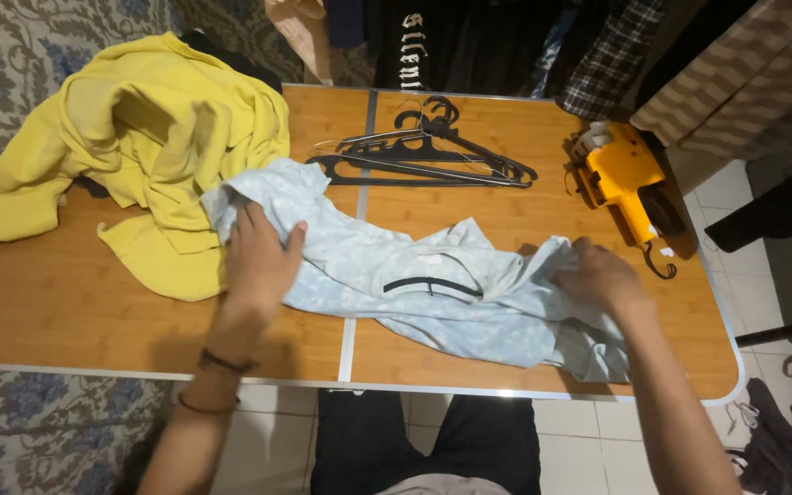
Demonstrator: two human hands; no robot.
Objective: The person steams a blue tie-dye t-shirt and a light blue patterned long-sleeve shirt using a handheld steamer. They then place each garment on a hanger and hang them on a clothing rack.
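Note:
A pale blue patterned garment [414,284] lies crumpled across the middle of a wooden folding table [66,312]. My left hand [258,261] presses flat on the garment's left part, fingers spread. At the garment's right end my right hand [602,275] pinches a bunch of the cloth. A black hanger bar [433,286] shows inside the garment near its middle. A yellow sweatshirt [158,137] is heaped on the table's left, partly under the blue cloth.
Several black hangers [433,156] are piled at the table's back centre. A yellow hand-held tool [625,174] lies at the back right. Hanging clothes [598,46] crowd the far edge. White tiled floor [598,440] lies beyond the near edge, patterned fabric [11,55] at the left.

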